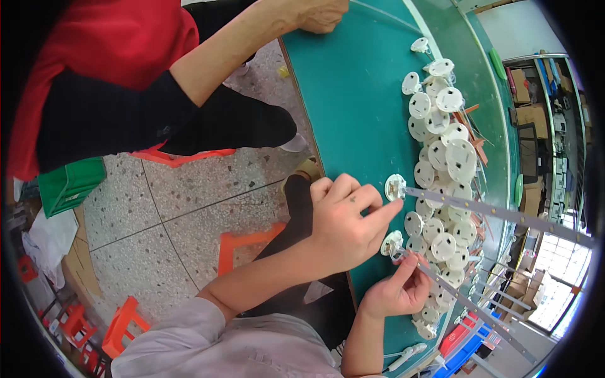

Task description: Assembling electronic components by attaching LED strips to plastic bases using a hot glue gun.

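Lower strip (pixel 460 298): gripped end partly covered by right hand (pixel 402 292).

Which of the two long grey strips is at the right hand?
The lower strip: its near end is at the right hand. The upper strip instead starts by the left hand, above it in the picture.

Speckled tile floor (pixel 195 189), orange stools (pixel 120 327), loaded shelves (pixel 551 126), bright paned window (pixel 561 277)

Left hand (pixel 348 220) near a white disc (pixel 392 186), right hand (pixel 400 292) pinching a narrow strip (pixel 467 305) — more discs (pixel 460 159) heaped on green tabletop (pixel 353 94)
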The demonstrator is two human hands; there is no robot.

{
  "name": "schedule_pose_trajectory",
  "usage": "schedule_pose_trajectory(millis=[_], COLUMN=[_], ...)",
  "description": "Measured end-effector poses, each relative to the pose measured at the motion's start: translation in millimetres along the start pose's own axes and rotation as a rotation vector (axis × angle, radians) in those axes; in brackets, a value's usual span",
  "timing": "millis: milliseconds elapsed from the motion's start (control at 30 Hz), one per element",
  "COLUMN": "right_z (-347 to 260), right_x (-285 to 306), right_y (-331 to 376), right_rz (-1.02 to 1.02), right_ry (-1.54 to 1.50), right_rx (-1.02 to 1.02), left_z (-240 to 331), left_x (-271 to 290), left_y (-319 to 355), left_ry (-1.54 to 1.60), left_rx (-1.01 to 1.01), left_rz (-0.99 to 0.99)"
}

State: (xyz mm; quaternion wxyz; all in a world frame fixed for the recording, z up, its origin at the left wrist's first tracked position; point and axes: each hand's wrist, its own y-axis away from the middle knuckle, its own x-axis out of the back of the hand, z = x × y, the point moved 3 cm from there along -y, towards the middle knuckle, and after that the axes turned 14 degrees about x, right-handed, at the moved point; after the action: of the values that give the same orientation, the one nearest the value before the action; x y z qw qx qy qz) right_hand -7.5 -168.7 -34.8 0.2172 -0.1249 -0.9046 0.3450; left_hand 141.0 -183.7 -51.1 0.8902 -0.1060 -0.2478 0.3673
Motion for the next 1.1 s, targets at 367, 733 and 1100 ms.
schedule_pose_trajectory(millis=[367, 733, 1100], right_z=[-1.5, 2.6, -0.6], right_x=[4.2, 5.0, 3.3], right_y=[0.2, 1.7, 0.2], right_rz=[-0.088, -0.088, -0.077], right_ry=[0.072, 0.102, 0.124], right_rx=[0.052, 0.022, -0.064], left_z=[-0.9, 0.6, -0.3], left_x=[-0.7, -16.4, -13.2], left_y=[47.9, 54.4, 51.8], left_ry=[0.265, 0.330, 0.276], left_rx=[-0.251, -0.082, -0.080], left_rz=[0.226, 0.283, 0.166])
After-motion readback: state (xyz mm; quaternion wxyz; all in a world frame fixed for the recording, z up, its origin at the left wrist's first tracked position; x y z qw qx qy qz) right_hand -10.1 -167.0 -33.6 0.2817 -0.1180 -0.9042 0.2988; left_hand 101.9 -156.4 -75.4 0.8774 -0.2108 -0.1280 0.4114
